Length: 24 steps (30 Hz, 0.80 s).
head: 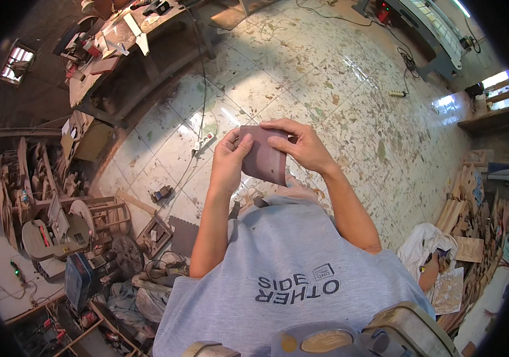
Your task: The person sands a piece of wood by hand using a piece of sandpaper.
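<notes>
A reddish-brown sheet, apparently sandpaper [262, 156], is held up in front of my body above the tiled floor. My left hand [231, 156] grips its left edge, with the thumb on the near face and the fingers behind. At the upper right corner my right hand [301, 143] pinches it, thumb in front and index finger along the top edge. The sheet's lower right corner hangs free and curls a little. Its far face is hidden from me.
A wooden workbench [98, 71] with tools stands at upper left. On the littered floor lie a white power strip [204, 143] and its cable. A mitre saw [58, 232] and wood offcuts [27, 178] crowd the left. Stacked boards [469, 223] and a white sack [426, 243] lie at right.
</notes>
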{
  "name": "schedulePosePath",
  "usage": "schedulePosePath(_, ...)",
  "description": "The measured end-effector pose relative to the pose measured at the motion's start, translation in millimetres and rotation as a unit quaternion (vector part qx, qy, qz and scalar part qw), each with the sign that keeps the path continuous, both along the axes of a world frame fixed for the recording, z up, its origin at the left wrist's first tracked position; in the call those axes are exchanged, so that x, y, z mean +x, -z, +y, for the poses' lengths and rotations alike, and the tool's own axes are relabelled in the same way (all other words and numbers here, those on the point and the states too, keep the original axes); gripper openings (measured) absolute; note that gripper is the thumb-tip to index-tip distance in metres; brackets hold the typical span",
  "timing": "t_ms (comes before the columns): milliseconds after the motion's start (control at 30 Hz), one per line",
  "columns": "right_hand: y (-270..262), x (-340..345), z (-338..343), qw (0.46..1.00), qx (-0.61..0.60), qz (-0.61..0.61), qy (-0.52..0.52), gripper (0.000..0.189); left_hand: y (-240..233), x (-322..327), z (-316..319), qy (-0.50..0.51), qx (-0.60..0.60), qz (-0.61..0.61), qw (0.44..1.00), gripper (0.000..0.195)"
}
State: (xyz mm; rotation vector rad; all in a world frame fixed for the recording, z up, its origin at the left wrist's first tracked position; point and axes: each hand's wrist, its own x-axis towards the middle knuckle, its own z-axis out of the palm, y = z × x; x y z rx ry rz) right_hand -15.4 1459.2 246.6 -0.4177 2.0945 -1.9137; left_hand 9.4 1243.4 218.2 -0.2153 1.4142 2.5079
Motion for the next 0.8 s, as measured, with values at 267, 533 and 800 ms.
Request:
schedulePosePath(267,17,-2,-1,0.972,0.095,0.166,0.137,0.033,-7,13,12,0.045,-0.026,0.014,0.999,0.077)
schedulePosePath(533,-13,21,22,0.982,0.138,0.125,-0.027,0.044,-13,11,14,-0.017,0.003,-0.013,1.000,0.065)
schedulePosePath(800,3,26,6,0.995,0.052,0.080,0.035,0.038,-4,10,13,-0.002,-0.012,-0.012,1.000,0.055)
